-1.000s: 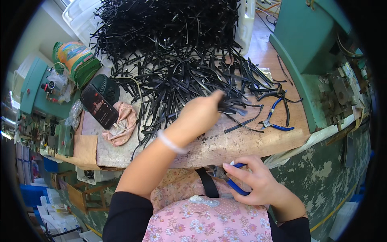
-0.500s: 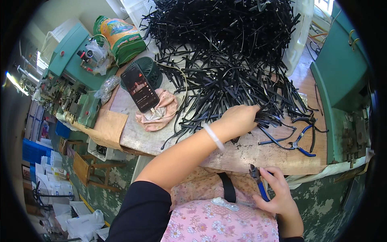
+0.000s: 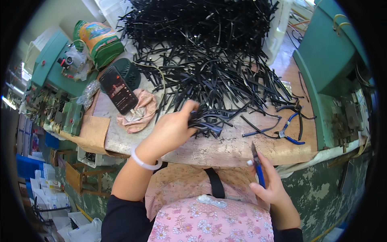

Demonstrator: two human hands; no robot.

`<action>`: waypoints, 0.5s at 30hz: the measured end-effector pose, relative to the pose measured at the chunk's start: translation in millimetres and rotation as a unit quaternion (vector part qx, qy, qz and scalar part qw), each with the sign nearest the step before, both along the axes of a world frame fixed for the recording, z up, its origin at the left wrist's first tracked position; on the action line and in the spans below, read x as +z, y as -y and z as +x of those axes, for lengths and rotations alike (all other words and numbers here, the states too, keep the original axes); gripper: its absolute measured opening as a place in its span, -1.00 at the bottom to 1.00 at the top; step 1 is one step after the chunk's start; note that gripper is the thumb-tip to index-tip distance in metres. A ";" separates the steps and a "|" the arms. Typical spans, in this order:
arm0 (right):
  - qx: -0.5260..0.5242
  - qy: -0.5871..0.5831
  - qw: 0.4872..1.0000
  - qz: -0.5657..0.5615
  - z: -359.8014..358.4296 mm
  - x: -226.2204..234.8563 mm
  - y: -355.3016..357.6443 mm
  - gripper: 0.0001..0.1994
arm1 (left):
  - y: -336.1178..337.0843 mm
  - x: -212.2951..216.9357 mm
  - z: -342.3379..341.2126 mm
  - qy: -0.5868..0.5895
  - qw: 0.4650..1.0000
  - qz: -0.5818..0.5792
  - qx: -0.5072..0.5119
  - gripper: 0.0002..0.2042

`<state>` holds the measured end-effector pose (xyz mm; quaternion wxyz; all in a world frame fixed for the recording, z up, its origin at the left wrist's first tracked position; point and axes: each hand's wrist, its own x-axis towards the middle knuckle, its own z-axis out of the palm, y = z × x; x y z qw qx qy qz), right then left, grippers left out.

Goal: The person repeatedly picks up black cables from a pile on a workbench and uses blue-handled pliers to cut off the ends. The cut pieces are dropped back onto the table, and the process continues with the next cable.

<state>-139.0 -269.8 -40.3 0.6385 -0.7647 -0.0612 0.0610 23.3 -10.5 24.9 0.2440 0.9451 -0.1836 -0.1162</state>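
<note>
My left hand (image 3: 170, 128), with a pale band at its wrist, is closed around a bunch of thin black plastic strips (image 3: 209, 123) with curved ends, above the front of the table. These strips look like eyeglass temples. Behind it spreads a loose heap of similar strips (image 3: 201, 76), rising into a dense mass at the back. Over the table's front edge, my right hand (image 3: 273, 186) grips a pair of nippers (image 3: 260, 173) by the blue handles, dark jaws pointing up. My palm hides part of the handles.
Another blue-handled pair of pliers (image 3: 285, 128) lies at the table's right. A phone (image 3: 119, 89) leans against a dark green fan (image 3: 128, 72), beside a pink cloth (image 3: 141, 111). Green machines stand at the left (image 3: 50, 66) and right (image 3: 334, 60). A translucent bin (image 3: 280, 34) borders the heap.
My left hand has drawn back from the heap toward the left and nearer me, with the bunch of strips in it. My right hand still holds the nippers, its fingers closer around them.
</note>
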 end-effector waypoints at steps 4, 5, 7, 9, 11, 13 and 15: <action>0.015 -0.069 0.993 0.093 9.4 3.3 -16.1 -0.19 | -10.6 -21.6 -7.4 0.006 0.986 -0.167 0.019 -0.78; 0.025 -0.055 0.996 0.063 10.3 -1.6 -16.8 -0.21 | -10.7 -22.0 -8.9 -0.097 0.959 -0.259 0.054 -0.81; 0.053 0.021 0.997 -0.058 17.4 12.3 -20.4 -0.23 | -12.3 -20.3 -13.9 -0.241 0.863 -0.442 0.056 -0.86; 0.049 0.064 0.989 -0.120 20.9 18.6 -29.2 -0.31 | -7.4 -21.8 -20.4 -0.295 0.777 -0.556 0.006 -0.71; 0.056 0.137 0.974 -0.173 24.1 22.4 -31.6 -0.34 | -2.3 -19.7 -25.5 -0.332 0.735 -0.591 0.010 -0.67; 0.062 0.211 0.946 -0.236 25.9 27.3 -33.4 -0.37 | -2.6 -24.3 -25.2 -0.347 0.711 -0.611 -0.016 -0.68; 0.083 0.248 0.925 -0.275 26.8 33.8 -32.1 -0.37 | -2.5 -26.5 -25.6 -0.355 0.696 -0.623 -0.029 -0.69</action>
